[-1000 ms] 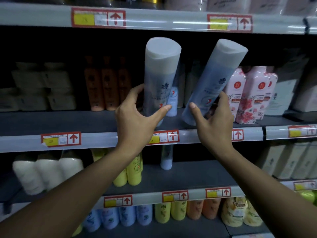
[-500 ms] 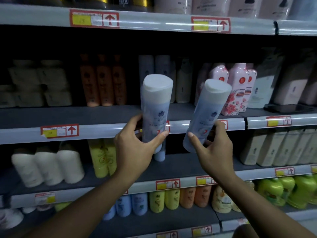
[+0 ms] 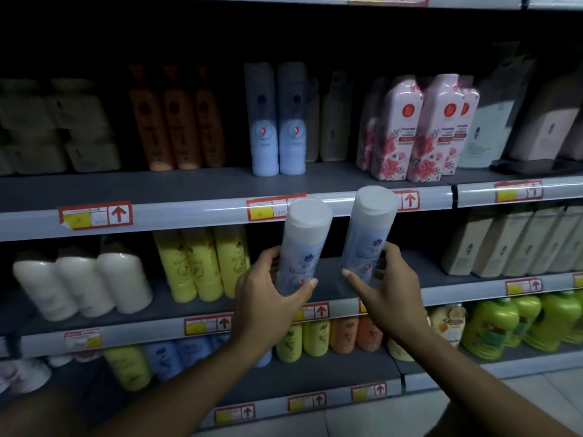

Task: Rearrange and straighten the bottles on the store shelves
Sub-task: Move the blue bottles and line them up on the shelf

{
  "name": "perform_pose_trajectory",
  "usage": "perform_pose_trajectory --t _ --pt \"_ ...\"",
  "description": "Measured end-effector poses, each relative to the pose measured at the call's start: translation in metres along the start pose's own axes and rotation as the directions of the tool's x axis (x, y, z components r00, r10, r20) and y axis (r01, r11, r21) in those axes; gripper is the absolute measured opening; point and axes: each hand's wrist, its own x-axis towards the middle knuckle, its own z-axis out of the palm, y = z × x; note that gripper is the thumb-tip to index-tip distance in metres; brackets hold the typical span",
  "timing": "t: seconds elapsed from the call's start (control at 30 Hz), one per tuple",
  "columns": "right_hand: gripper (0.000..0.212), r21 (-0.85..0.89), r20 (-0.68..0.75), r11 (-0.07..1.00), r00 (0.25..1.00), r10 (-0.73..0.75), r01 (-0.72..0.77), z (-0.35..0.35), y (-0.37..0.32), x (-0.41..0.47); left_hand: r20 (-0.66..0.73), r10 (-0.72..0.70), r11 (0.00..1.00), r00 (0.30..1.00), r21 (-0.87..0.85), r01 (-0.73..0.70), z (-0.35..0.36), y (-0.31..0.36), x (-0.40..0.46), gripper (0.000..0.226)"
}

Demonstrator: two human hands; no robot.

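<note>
Two pale blue bottles with white caps are carried in front of the shelving, one per hand. The left hand wraps the lower body of the left bottle, thumb across its front; the right hand closes on the lower body of the right bottle. Both grips sit near the base, so the capped ends stand free and lean slightly to the right. Both bottles hang ahead of the front edge of the middle shelf, in the gap to the right of the yellow bottles.

Risks, as judged from this position: the low grips leave each bottle top-heavy, so a loosened thumb could let one tip out of the hand. The caps stand level with the price rail of the upper shelf and could knock it if pushed inward without being lowered first. The bottles are near each other and could collide. Set down tilted, either could topple into the yellow row.

On the upper shelf two matching blue bottles stand upright near its middle, beside orange bottles and pink floral bottles. The shelves are flat grey boards with taped price labels along their front edges. The aisle is dim, with pale floor tile at the lower right.
</note>
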Motion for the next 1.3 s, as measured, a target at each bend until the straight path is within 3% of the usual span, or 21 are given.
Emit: perform_pose_trajectory --t 0.17,0.57,1.3 --pt "0.056 -0.066 0.04 0.998 0.999 0.005 -0.003 0.008 0.022 -0.003 0.083 -0.041 0.997 0.996 0.069 0.035 0.018 -0.035 -0.002 0.065" --pt "0.061 -0.151 0.175 0.985 0.978 0.112 -0.086 0.03 0.064 0.017 0.12 -0.079 0.983 0.99 0.172 0.057 0.052 -0.079 0.033 0.065" --pt "0.057 -0.057 0.16 0.968 0.955 0.251 -0.245 0.097 0.08 0.066 -0.06 -0.221 0.975 0.974 0.027 0.222 0.104 -0.136 0.06 0.061"
